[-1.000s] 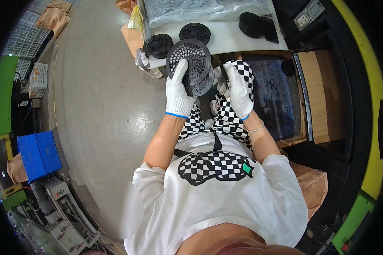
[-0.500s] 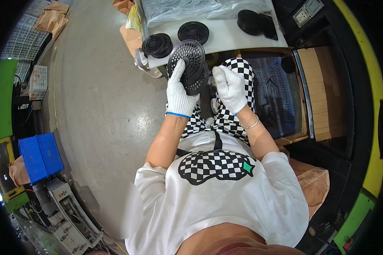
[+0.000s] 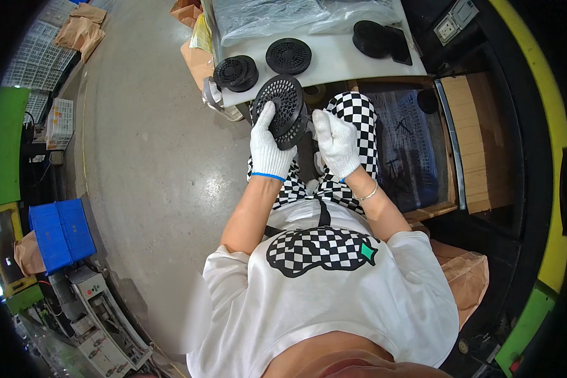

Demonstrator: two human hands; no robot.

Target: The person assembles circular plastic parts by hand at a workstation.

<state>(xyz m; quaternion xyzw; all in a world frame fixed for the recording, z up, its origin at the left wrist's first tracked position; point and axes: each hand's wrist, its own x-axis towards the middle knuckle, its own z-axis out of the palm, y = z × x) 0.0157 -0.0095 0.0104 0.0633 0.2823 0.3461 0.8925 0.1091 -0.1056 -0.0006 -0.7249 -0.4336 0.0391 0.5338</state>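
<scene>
Holding two black discs [image 3: 281,104]: the left hand [image 3: 270,150], in a white glove, fingers closed on the near edge, thumb laid over the upper face, the other fingers hidden behind.
Discs in hand: round, full of small holes, one overlapping the other, tilted, in front of the bench edge and above the person's legs.
Right hand: the right hand [image 3: 338,143], also gloved, just beside the discs and apart from them, fingers curled in, thumb up; whether anything is inside the curl cannot be told.
Legs: checkered trousers [image 3: 357,113] beneath both hands.
Bench: a white bench [image 3: 334,74], with a left stack of black discs [image 3: 238,74] near its corner, a single black disc [image 3: 288,57] next to it, and a right stack of black discs [image 3: 369,39] touching or just beside a dark flat slab [image 3: 399,47].
Bench back: clear plastic sheeting [image 3: 268,20], crumpled.
Right of the legs: an open wooden box [image 3: 412,151] with a blue inside, then brown cardboard [image 3: 475,142].
Far left: a blue bin [image 3: 63,233].
</scene>
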